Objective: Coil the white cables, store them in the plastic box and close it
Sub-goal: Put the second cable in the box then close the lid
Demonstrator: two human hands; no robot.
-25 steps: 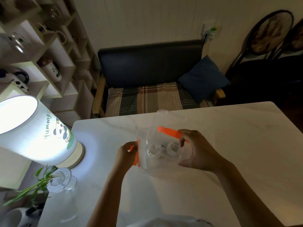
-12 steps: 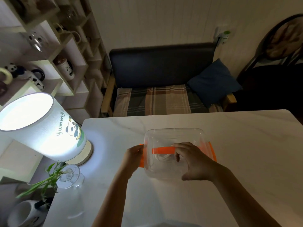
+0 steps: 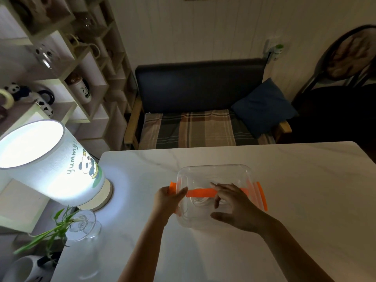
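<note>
A clear plastic box (image 3: 215, 176) with its lid on sits flat on the white table (image 3: 295, 190). An orange handle (image 3: 201, 193) crosses the lid and an orange side clip (image 3: 261, 195) sticks out on the right. Coiled white cables (image 3: 200, 202) show faintly through the lid. My left hand (image 3: 165, 200) grips the box's left edge by the left orange clip. My right hand (image 3: 234, 206) rests on the lid, fingers spread over the handle's right end, holding nothing.
A lit lamp (image 3: 50, 169) with a panda print stands at the table's left. A glass vase (image 3: 83, 224) with green stems sits in front of it. Beyond the table's far edge are a dark bench with a plaid cushion (image 3: 195, 129) and a blue pillow (image 3: 264, 106).
The box was tilted up in both hands a second ago; now it lies flat on the table with the lid on, and my right hand's fingers have spread on the lid.
</note>
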